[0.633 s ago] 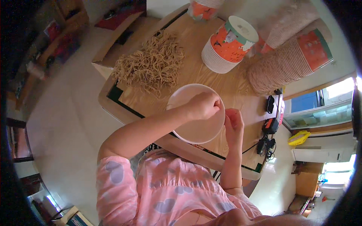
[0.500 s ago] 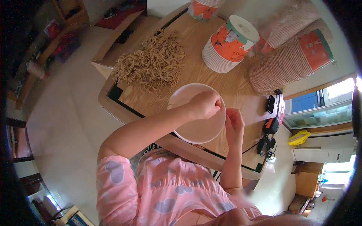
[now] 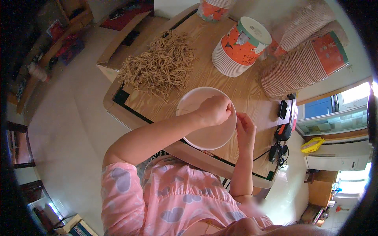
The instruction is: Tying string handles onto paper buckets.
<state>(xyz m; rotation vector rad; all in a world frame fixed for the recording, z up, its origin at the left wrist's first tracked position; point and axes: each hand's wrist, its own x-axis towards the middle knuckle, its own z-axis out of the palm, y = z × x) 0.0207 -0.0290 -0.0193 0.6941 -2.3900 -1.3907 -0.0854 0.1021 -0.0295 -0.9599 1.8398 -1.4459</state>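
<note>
L hand [image 3: 215, 110] is inside the bucket [image 3: 208, 137], near its R side; R hand [image 3: 245, 126] is outside, just by same side. L one is curled, R one is bent; whether they pinch sth., I cannot tell.

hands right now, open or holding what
Left hand: closed, inside the bucket; anything pinched is hidden.
Right hand: fingers bent at its outer side; grip can't be told.
</note>
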